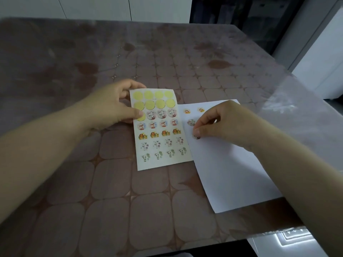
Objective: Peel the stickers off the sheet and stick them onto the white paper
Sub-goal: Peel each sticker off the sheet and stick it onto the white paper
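Presently, left grip (115, 106) pinches the sheet (161, 145) by its left edge; right grip (222, 123), right of the sheet, pinches a sticker (197, 137) against the paper (232, 173). Sticker judged flimsy, tacky: hold by rim.

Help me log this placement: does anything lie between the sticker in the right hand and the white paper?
Nothing visible does. The right hand pinches the sticker at a bare patch of the white paper, near the stickers already placed there.

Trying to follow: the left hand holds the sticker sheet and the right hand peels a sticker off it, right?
No: the head view shows the right hand pinching a sticker over the white paper. The left hand does hold the sticker sheet.
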